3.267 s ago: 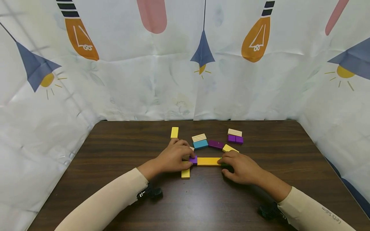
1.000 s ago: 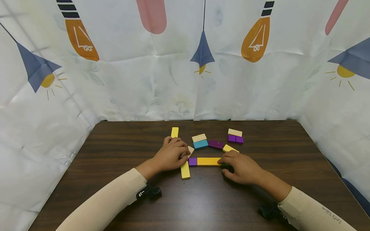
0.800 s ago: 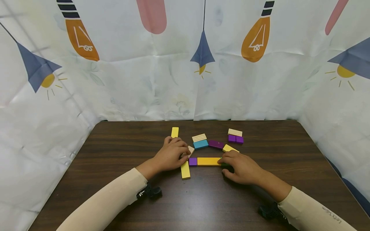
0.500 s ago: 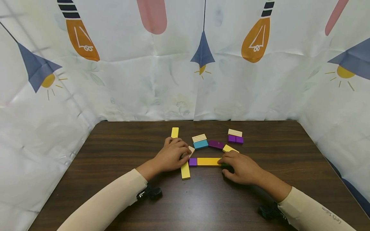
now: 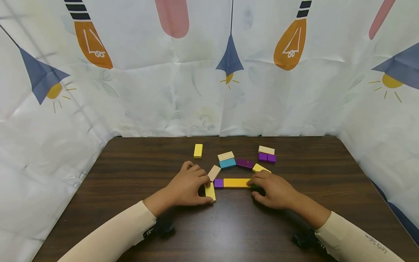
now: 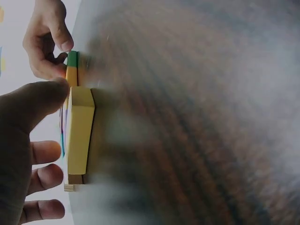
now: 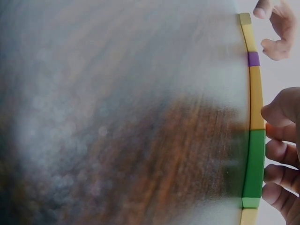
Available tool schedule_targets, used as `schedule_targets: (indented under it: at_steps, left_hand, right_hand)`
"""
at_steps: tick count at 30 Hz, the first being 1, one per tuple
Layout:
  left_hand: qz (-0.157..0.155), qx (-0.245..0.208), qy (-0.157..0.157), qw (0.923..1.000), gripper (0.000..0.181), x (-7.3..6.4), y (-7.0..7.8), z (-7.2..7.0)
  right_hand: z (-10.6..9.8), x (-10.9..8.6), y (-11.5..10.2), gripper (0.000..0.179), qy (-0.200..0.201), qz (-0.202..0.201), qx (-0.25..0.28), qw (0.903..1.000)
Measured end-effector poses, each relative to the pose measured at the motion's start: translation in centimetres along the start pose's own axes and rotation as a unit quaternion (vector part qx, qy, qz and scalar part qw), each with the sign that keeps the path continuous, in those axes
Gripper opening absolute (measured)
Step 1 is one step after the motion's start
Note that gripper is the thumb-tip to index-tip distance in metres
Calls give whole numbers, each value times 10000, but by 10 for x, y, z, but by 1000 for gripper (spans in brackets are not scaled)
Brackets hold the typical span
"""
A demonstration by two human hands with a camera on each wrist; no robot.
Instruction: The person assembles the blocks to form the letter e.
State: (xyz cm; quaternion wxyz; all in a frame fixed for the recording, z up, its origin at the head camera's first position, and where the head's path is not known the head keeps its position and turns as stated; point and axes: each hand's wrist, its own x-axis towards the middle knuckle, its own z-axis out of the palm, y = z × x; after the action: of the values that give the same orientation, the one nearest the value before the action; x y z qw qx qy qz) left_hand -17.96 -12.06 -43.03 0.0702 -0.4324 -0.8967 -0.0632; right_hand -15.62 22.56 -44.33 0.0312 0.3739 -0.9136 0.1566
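head view: your blocks sit mid-table on the dark wood-grain table point(image 5: 131, 171), with broad bare wood to both sides and toward you, and the printed cloth backdrop point(image 5: 163, 102) closing in the far edge and both flanks. your left hand point(image 5: 188, 183) pinches the short yellow block point(image 5: 210, 191), thumb at its near end and fingers curled over its far end; the block lies under your fingertips, pointing away from you. just right of it run the small purple block point(image 5: 218, 183) and the long orange-yellow block point(image 5: 236, 183), end to end. your right hand point(image 5: 276, 190) curls over the green block point(image 5: 254, 187) at that row's right end, gripping it, mostly hiding it. the pieces are flat, smooth painted rectangles with square edges. a plain wooden block point(image 5: 214, 173) leans diagonally just beyond your left fingers. farther back lie a yellow block point(image 5: 198, 150), a striped wood-and-teal pair point(image 5: 226, 160), a dark purple block point(image 5: 244, 163) and a wood-topped purple pair point(image 5: 266, 154).
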Motion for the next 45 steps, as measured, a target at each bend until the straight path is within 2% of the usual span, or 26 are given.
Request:
schedule_targets:
  at_steps: [6, 22, 29, 32, 37, 45]
  left_hand:
    - [11, 20, -129, 9999, 45, -2, 3, 0]
    - [56, -89, -18, 9999, 40, -4, 1, 0]
    - [59, -107, -7, 9999, 45, -4, -2, -1]
    - [32, -134, 123, 9998, 46, -2, -5, -4]
    - [-194, -235, 414, 9987, 41, 2, -17, -7]
    - [-982, -351, 502, 9933, 45, 13, -49, -8]
  right_hand:
    - [0, 0, 1, 30, 10, -5, -10, 10000]
    - [0, 0, 0, 29, 15, -7, 25, 10000]
    - [-1, 0, 0, 29, -4, 24, 13, 10000]
    - [-2, 0, -1, 29, -3, 24, 2, 10000]
    - [-1, -1, -1, 30, -5, 25, 7, 10000]
    - [-1, 0, 0, 30, 3, -1, 6, 10000]
